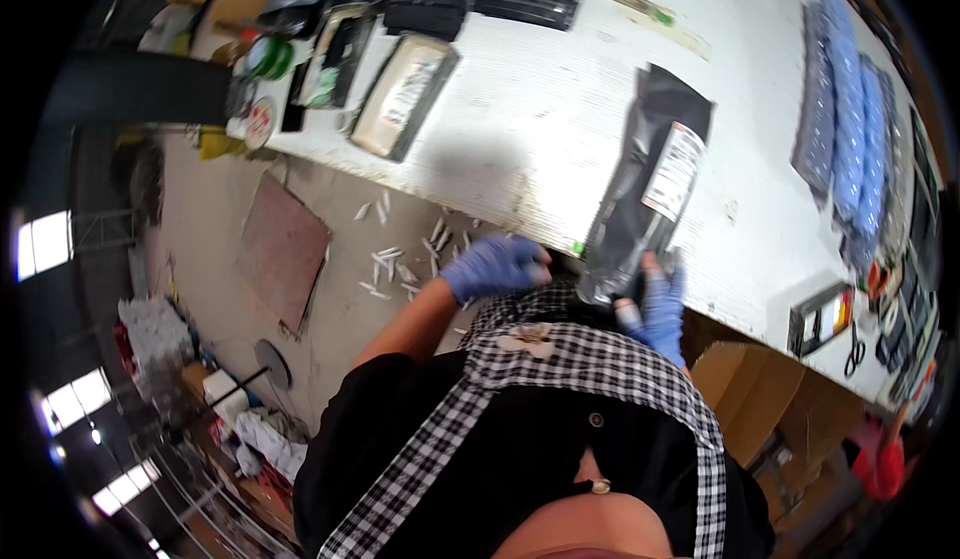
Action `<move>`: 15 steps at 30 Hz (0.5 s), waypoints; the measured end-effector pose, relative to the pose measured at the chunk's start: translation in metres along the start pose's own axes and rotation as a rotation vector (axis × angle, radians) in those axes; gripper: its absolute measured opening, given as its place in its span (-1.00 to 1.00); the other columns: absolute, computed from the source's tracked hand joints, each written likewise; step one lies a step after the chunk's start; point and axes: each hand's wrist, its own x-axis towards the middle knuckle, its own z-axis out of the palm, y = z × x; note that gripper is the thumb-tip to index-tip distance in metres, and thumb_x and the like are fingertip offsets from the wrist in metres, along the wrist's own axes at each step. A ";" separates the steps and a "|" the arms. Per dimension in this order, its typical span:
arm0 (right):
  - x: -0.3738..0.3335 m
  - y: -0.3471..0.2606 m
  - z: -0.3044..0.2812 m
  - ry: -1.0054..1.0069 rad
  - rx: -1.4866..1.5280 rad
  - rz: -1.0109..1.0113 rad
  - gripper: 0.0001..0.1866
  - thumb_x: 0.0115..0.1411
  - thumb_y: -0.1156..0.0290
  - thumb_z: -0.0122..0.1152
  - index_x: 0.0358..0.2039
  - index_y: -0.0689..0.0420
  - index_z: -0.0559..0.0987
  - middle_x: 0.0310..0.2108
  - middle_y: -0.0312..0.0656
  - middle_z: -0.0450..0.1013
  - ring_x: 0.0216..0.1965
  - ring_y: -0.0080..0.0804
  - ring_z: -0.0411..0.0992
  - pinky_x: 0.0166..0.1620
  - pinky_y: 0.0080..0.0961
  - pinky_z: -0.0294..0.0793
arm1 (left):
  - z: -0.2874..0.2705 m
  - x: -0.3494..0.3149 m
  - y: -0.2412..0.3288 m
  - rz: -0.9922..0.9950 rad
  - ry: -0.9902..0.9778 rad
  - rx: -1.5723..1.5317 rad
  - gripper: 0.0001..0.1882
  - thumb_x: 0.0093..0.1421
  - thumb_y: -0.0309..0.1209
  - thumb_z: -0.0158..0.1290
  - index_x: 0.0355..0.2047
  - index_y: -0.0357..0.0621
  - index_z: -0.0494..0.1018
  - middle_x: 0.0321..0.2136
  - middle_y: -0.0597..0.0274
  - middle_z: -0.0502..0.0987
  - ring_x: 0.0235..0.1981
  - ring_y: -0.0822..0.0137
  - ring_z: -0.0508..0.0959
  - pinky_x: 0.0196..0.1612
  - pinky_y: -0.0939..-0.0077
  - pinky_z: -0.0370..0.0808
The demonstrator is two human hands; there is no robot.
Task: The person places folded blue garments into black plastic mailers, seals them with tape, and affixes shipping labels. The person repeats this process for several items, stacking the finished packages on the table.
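Head view: your right hand [662,311] grips the pouch [628,181] at the table's [540,99] edge; left hand [494,267] looks empty. Probably light, slippery: pinch both ends!

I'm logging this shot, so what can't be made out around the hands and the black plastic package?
Blue-gloved left hand, head view: motion blur hides whether it touches anything.
Blue-gloved right hand, head view: blur leaves its grip unclear.
Glossy black plastic package, head view: opaque film hides any contents.
Brown cardboard box, head view: black-and-white checked cloth apron hides part.
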 end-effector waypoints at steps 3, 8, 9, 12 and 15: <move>0.029 0.001 -0.023 0.158 0.020 0.042 -0.37 0.16 0.35 0.23 0.25 0.13 0.33 0.31 0.15 0.06 0.30 0.05 0.11 0.31 -0.13 0.14 | -0.072 -0.027 -0.047 -0.040 0.951 -0.038 -0.75 0.17 -0.29 0.14 -0.21 -0.17 0.52 -0.39 0.06 0.59 -0.34 0.27 0.58 -0.19 0.42 0.51; 0.043 0.024 -0.048 0.263 -0.176 0.076 -0.47 0.19 0.42 0.17 0.18 0.17 0.38 0.17 0.01 0.31 0.24 -0.04 0.21 0.26 -0.20 0.22 | -0.149 -0.035 0.000 -0.121 1.272 0.248 -0.82 0.23 -0.39 0.07 -0.19 -0.17 0.49 -0.34 0.25 0.55 -0.31 0.40 0.49 -0.17 0.52 0.45; 0.040 0.037 -0.046 0.278 -0.191 0.068 -0.48 0.17 0.41 0.18 0.16 0.17 0.39 0.15 -0.01 0.33 0.23 -0.03 0.22 0.25 -0.19 0.23 | -0.143 -0.026 0.000 -0.007 1.222 0.183 -0.80 0.26 -0.36 0.07 -0.18 -0.21 0.50 -0.35 0.27 0.52 -0.32 0.43 0.46 -0.17 0.53 0.44; 0.031 0.049 -0.056 0.363 -0.235 0.172 -0.48 0.09 0.33 0.27 0.07 0.20 0.44 0.10 0.01 0.35 0.18 0.00 0.26 0.24 -0.17 0.27 | -0.084 0.004 0.039 -0.014 0.768 0.256 -0.76 0.25 -0.41 0.09 -0.11 -0.27 0.49 -0.38 0.32 0.47 -0.41 0.54 0.38 -0.24 0.58 0.42; 0.022 0.046 -0.080 0.434 -0.348 0.276 -0.48 0.08 0.29 0.29 0.06 0.19 0.46 0.09 0.05 0.33 0.10 -0.02 0.33 0.17 -0.21 0.37 | -0.011 0.037 0.023 0.223 0.473 -0.116 -0.57 0.14 -0.51 0.18 0.03 -0.31 0.39 -0.31 0.28 0.47 -0.40 0.47 0.39 -0.22 0.54 0.43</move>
